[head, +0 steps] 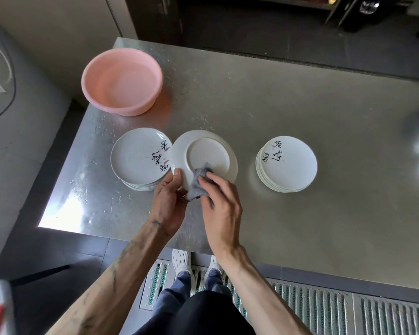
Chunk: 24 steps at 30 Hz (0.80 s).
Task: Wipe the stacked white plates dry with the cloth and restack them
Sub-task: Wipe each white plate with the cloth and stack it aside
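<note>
While left hand (169, 201) is pinching the plate (211, 151) rim, right hand (221, 204) is gripping cloth (198, 182) against it.
Upper-left pink basin (121, 108) is sitting apart, contents unclear.

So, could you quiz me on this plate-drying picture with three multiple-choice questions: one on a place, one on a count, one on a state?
1. Where does the pink basin stand on the steel table?
A. between the plate stacks
B. at its far left corner
C. at its near right edge

2. How many plate stacks rest on the table?
A. one
B. two
C. four

3. Which side of the held plate faces the camera?
A. the painted face
B. only the edge
C. the plain underside

Answers:
1 B: the basin sits beyond the left stack, by the far left corner.
2 B: the left stack and the right stack flank the held plate.
3 C: its foot ring shows. The right hand holds the grey cloth on it and the left hand grips the rim.
</note>
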Available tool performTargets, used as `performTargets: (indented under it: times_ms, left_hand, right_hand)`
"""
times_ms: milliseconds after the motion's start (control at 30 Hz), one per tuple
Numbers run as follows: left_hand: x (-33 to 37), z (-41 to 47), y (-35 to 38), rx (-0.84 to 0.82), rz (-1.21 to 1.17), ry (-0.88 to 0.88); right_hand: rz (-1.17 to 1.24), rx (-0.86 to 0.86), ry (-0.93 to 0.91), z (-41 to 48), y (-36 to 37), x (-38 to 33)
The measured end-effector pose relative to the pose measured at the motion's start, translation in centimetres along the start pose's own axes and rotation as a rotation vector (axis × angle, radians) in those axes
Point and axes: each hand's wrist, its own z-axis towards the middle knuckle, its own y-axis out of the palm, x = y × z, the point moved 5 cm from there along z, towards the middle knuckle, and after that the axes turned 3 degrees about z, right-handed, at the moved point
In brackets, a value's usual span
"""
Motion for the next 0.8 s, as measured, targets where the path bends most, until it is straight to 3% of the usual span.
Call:
performTargets:
  times_ms: [200, 500, 667, 800]
  left_hand:
    - [0.0, -0.1, 0.3, 0.023, -0.026, -0.015]
    - [0.3, -0.2, -0.4, 0.049, 0.047, -0.007]
    - [0.2, -0.2, -0.4, 0.038, 0.030, 0.010]
    - [0.2, -0.4, -0.4, -0.009, 0.072, 0.008]
  right_hand:
    - [0.024, -0.046, -0.106, -0.7, -0.2, -0.2]
    - [0.255, 0.121, 0.383, 4.1, -4.0, 6.5]
    - [0.159, 0.054, 0.281, 2.8, -3.1, 4.6]
    - [0.182, 0.106, 0.413, 4.0, -3.3, 6.1]
